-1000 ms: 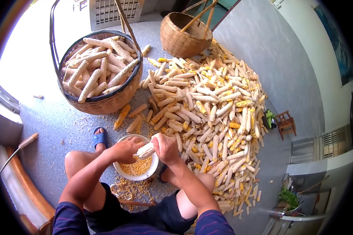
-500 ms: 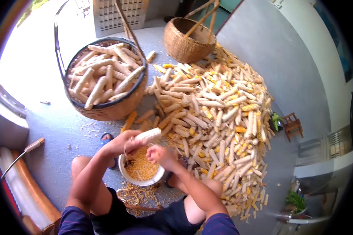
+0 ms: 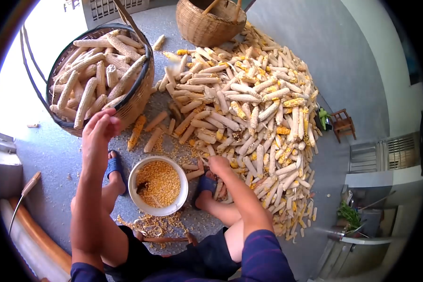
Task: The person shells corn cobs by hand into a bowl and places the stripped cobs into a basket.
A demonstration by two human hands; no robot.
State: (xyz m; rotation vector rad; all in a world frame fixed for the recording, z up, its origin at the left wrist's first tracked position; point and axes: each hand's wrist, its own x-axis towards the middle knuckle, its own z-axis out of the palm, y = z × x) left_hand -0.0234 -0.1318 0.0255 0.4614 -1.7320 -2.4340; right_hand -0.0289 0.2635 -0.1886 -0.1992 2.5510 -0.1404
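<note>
My left hand [image 3: 100, 129] is raised beside the near rim of the wicker basket [image 3: 138, 96], its fingers loosely bent and holding nothing. Pale corn cobs [image 3: 87, 101] fill that basket. My right hand [image 3: 218, 164] is low at the near edge of a large heap of cobs [image 3: 263, 117], some with yellow kernels left on them. Its fingers are mostly hidden, and a cob end [image 3: 211, 150] shows just beyond them. Between my legs stands a white bowl [image 3: 185, 190] of yellow kernels [image 3: 160, 183] with a dark object at its left side.
Another wicker basket [image 3: 204, 26] stands behind the heap. Loose kernels [image 3: 162, 221] and a few cobs lie on the floor around the bowl. A small wooden chair [image 3: 343, 125] is at the right, and a curved wooden armrest [image 3: 37, 235] at the lower left.
The pale cob has left my left hand, which moved left to the basket. My right hand moved from above the bowl rightward to the heap. The view has shifted, showing the whole bowl.
</note>
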